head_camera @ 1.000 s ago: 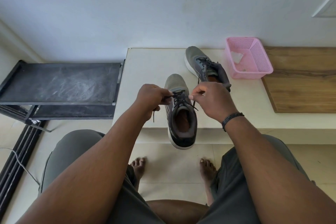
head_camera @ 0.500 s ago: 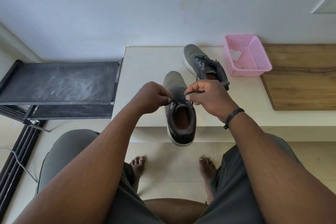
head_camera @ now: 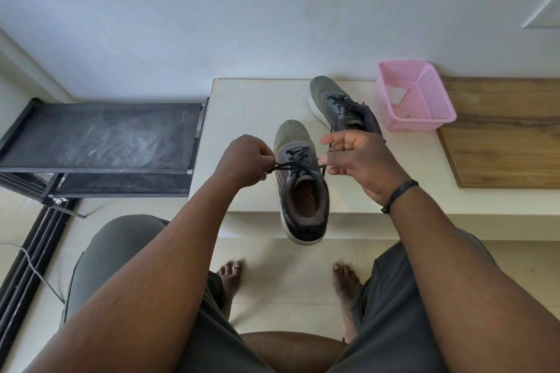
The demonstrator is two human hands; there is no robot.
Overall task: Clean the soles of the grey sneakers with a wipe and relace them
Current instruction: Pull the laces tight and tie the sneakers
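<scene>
A grey sneaker [head_camera: 303, 191] lies on the white bench [head_camera: 251, 112], toe pointing away, its heel hanging over the front edge. Its dark lace [head_camera: 298, 165] is stretched sideways across the top eyelets. My left hand [head_camera: 245, 163] grips the left lace end in a closed fist. My right hand [head_camera: 360, 160] pinches the right lace end between thumb and fingers, the index finger raised. The second grey sneaker [head_camera: 336, 103] stands behind, laced, partly hidden by my right hand.
A pink mesh basket [head_camera: 424, 121] holding a white wipe [head_camera: 395, 94] stands at the bench's back right, beside a wooden board [head_camera: 503, 136]. A black metal rack [head_camera: 97, 139] stands to the left. My knees and bare feet are below the bench.
Both hands have moved apart from over the sneaker's tongue, drawing the lace ends out sideways and taut. The right hand's fingers have spread somewhat.
</scene>
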